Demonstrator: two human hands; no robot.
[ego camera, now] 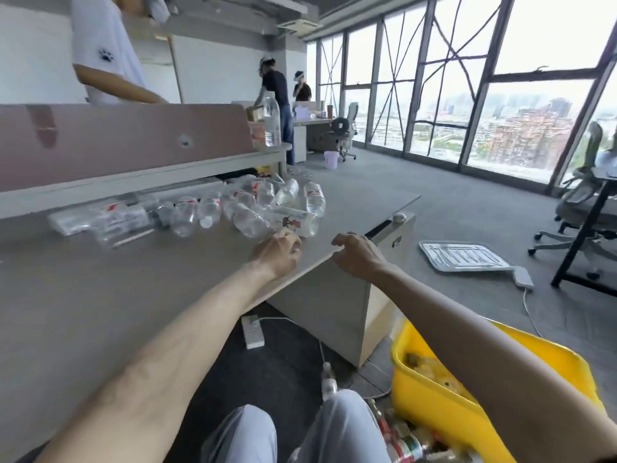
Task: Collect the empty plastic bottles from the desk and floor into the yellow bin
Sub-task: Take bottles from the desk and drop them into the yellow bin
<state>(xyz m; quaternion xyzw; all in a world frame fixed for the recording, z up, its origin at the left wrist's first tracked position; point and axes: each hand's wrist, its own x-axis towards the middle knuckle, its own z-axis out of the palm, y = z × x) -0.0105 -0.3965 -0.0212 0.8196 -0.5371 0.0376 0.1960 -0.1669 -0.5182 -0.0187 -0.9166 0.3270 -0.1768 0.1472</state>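
Observation:
Several empty clear plastic bottles (pixel 247 208) with red-and-white labels lie on their sides in a heap on the grey desk (pixel 83 295). My left hand (pixel 278 250) hovers just in front of the nearest bottle (pixel 295 223), fingers curled, holding nothing that I can see. My right hand (pixel 359 253) hangs over the desk's right edge with fingers loosely bent and empty. The yellow bin (pixel 444 412) stands on the floor at the lower right, partly behind my right forearm, with bottles inside. More bottles (pixel 405 444) lie on the floor beside my knees.
An upright full bottle (pixel 272 123) stands on the raised shelf. A power strip (pixel 252 330) and cable lie under the desk. A silver tray-like panel (pixel 464 257) rests on the carpet. Office chairs (pixel 581 208) stand at right. A person in white stands behind the desk partition (pixel 117 142).

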